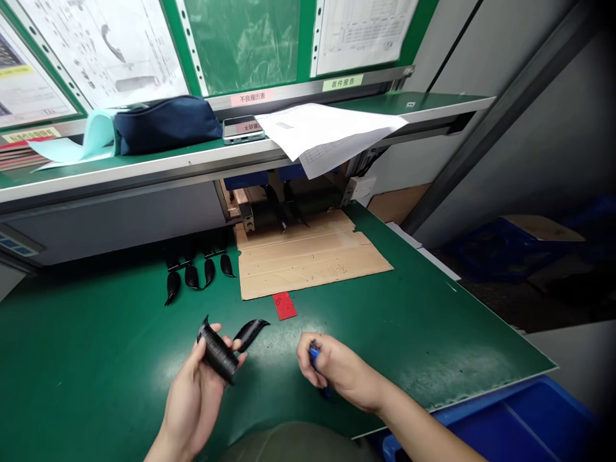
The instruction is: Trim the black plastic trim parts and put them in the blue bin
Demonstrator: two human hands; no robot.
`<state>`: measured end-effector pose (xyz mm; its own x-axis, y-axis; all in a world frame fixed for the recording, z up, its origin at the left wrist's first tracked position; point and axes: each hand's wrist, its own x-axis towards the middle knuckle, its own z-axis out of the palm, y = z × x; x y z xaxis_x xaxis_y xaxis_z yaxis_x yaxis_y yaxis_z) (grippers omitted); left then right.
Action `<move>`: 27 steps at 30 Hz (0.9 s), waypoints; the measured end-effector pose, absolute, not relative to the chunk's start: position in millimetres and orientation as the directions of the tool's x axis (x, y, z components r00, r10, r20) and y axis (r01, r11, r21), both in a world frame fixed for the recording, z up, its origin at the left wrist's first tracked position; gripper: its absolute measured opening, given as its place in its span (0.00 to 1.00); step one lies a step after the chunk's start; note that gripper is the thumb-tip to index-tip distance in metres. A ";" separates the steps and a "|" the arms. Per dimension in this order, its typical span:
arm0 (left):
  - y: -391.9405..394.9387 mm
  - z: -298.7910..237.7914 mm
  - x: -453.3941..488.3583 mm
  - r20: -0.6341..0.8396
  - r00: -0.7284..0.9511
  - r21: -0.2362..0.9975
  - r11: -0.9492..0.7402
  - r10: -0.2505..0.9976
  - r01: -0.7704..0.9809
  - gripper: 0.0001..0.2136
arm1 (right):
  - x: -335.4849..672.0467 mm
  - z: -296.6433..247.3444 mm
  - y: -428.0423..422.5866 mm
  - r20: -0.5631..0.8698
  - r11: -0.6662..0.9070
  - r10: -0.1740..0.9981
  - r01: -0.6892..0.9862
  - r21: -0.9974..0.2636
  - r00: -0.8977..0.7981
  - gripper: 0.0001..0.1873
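Observation:
My left hand is closed around a glossy black curved plastic part with a pointed, horn-like tip and fine lines across it. A second black curved part shows just beyond its fingertips; whether those fingers hold it or it lies on the table, I cannot tell. To the right, my right hand is in a fist around a small blue-handled tool. Most of that tool is hidden by the fingers, so its kind is unclear. Both hands are above the green tabletop, apart from each other.
Several similar black parts lie in a row at the back left. A cardboard sheet lies before a machine opening holding more black parts, with a red card in front. Overhead, a shelf carries papers, a phone and a pouch. A blue bin stands lower right.

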<state>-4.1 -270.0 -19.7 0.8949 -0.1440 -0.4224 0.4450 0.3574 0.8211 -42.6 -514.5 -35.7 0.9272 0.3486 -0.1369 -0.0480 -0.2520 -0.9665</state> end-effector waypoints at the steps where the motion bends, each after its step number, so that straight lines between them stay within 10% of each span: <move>1: -268.4 -24.5 4.1 -0.417 0.898 0.869 0.229 -0.141 0.439 0.14 | -42.5 -42.9 -515.8 -0.170 -0.379 0.292 -0.050 -0.924 0.941 0.32; 5: -274.4 -47.5 33.6 -0.313 0.928 0.927 -0.278 -0.202 0.253 0.13 | -46.0 -64.1 -510.3 -0.208 -0.704 0.132 -0.056 -0.708 0.969 0.13; 12: -290.2 -81.8 70.6 -0.198 0.964 0.791 -0.610 -0.176 0.051 0.08 | -51.0 -67.7 -485.4 -0.244 -0.711 0.049 -0.138 -0.690 0.968 0.12; 18: -314.1 -72.5 32.4 -0.235 0.948 0.873 -0.477 -0.217 0.107 0.07 | -50.8 -68.5 -468.0 -0.213 -0.510 -0.046 -0.206 -0.835 0.976 0.10; 27: -314.9 -32.0 -31.3 -0.316 0.879 0.931 0.064 -0.356 0.360 0.19 | -55.1 -37.4 -480.5 -0.166 -0.386 0.130 -0.105 -0.917 0.977 0.15</move>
<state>-31.3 -314.9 -32.0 0.8794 -0.3561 -0.3160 0.3603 0.0637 0.9307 -55.1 -480.5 -37.4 0.9774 0.1300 -0.1664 -0.1048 -0.3856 -0.9167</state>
